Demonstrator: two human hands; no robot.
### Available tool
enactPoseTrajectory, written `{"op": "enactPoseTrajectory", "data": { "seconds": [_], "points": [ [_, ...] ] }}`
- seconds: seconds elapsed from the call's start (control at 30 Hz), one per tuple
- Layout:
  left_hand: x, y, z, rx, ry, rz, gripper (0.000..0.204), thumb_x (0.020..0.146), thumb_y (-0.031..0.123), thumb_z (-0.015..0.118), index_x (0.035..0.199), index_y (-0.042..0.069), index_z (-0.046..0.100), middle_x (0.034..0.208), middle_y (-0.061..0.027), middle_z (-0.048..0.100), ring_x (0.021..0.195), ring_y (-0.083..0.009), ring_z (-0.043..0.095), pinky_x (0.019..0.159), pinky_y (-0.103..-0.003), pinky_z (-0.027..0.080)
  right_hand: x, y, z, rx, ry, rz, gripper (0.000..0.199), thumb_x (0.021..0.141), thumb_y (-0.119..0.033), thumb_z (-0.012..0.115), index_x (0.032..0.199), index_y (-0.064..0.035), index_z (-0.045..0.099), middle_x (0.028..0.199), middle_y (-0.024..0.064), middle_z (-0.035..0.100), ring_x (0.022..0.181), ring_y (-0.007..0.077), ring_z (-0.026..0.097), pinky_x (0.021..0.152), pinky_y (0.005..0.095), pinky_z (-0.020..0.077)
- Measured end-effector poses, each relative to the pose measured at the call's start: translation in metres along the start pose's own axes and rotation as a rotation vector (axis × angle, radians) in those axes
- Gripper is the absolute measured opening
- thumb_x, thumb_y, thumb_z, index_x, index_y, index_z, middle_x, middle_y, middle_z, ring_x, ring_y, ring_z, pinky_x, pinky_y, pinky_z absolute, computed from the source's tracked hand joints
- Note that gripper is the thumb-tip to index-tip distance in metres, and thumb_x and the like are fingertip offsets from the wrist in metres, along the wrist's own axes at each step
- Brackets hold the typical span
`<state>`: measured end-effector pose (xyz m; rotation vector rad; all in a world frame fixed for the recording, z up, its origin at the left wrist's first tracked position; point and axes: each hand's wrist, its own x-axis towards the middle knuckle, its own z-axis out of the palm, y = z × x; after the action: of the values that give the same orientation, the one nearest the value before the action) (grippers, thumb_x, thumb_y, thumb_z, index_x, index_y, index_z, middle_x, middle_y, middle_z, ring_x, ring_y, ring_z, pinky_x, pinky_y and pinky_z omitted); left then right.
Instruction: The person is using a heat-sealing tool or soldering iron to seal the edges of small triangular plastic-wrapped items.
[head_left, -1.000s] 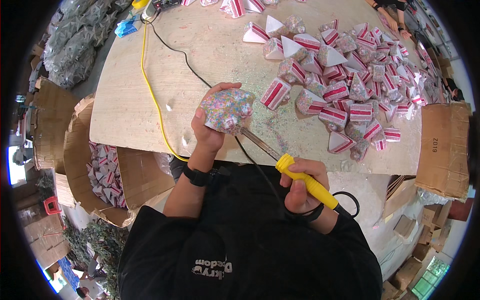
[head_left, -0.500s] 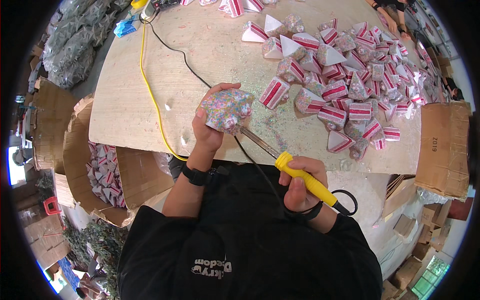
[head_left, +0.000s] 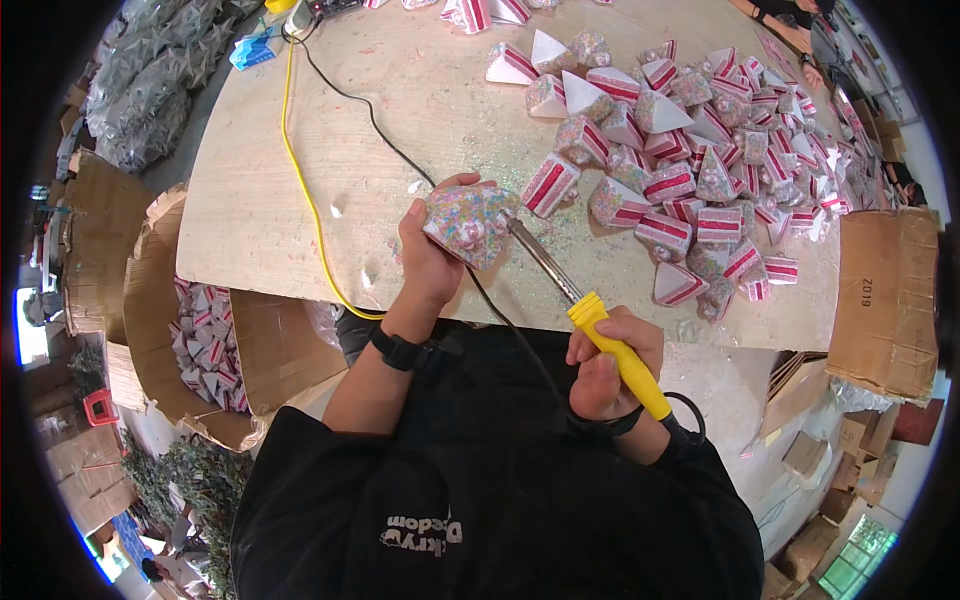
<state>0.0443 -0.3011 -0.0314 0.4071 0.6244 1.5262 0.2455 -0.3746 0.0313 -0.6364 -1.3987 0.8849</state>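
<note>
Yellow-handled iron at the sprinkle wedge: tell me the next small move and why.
Probably hold the left hand steady and ease the tip a little further in. The right hand grips the yellow-handled iron, whose metal shaft already meets the edge of the sprinkle-covered wedge held above the wooden table.

A black short-sleeved top with white lettering across the chest is worn, both forearms left bare. A black watch with a dark strap is seen just behind the left hand [head_left: 432, 262]. A thin black band is worn just behind the right hand [head_left: 604, 362].
</note>
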Motion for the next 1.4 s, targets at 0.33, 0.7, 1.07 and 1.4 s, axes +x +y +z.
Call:
{"op": "enactPoseTrajectory", "data": {
  "seconds": [0.33, 0.7, 1.07, 1.4],
  "points": [
    [-0.003, 0.002, 0.002, -0.138, 0.080, -0.159, 0.082, 0.092, 0.063, 0.028, 0.137, -0.003, 0.047, 0.132, -0.0252, 0.057, 0.119, -0.0383, 0.058, 0.103, -0.051, 0.046, -0.002, 0.000, -0.005, -0.071, -0.101, 0.024, 0.026, 0.097, -0.022, 0.053, 0.109, 0.0008, 0.051, 0.072, 0.0073, 0.051, 0.056, 0.0109, 0.049, 0.052, 0.0237, 0.0434],
    [-0.005, 0.003, 0.005, -0.089, -0.042, -0.107, 0.076, 0.093, 0.058, 0.035, 0.135, -0.004, 0.046, 0.133, -0.0260, 0.056, 0.122, -0.0361, 0.057, 0.104, -0.048, 0.046, -0.004, 0.001, -0.008, -0.119, -0.116, 0.051, 0.024, 0.097, -0.019, 0.054, 0.110, 0.0014, 0.051, 0.072, 0.0064, 0.052, 0.057, 0.0101, 0.050, 0.056, 0.0233, 0.0416],
    [-0.001, 0.012, -0.011, 0.105, -0.182, 0.005, 0.080, 0.088, 0.059, 0.044, 0.135, -0.007, 0.044, 0.132, -0.0240, 0.055, 0.120, -0.0337, 0.058, 0.102, -0.046, 0.049, -0.009, 0.001, -0.007, -0.029, -0.056, 0.165, 0.020, 0.088, -0.010, 0.059, 0.107, -0.0030, 0.063, 0.082, 0.0087, 0.062, 0.063, 0.0160, 0.056, 0.063, 0.0252, 0.0435],
    [-0.005, 0.012, -0.011, 0.127, -0.176, 0.004, 0.080, 0.088, 0.058, 0.044, 0.133, -0.008, 0.045, 0.131, -0.0236, 0.057, 0.120, -0.0327, 0.059, 0.102, -0.045, 0.049, -0.004, -0.002, -0.005, 0.004, -0.094, 0.164, 0.018, 0.087, -0.009, 0.059, 0.103, -0.0017, 0.064, 0.080, 0.0096, 0.062, 0.062, 0.0185, 0.056, 0.060, 0.0262, 0.0433]
  ]
}}
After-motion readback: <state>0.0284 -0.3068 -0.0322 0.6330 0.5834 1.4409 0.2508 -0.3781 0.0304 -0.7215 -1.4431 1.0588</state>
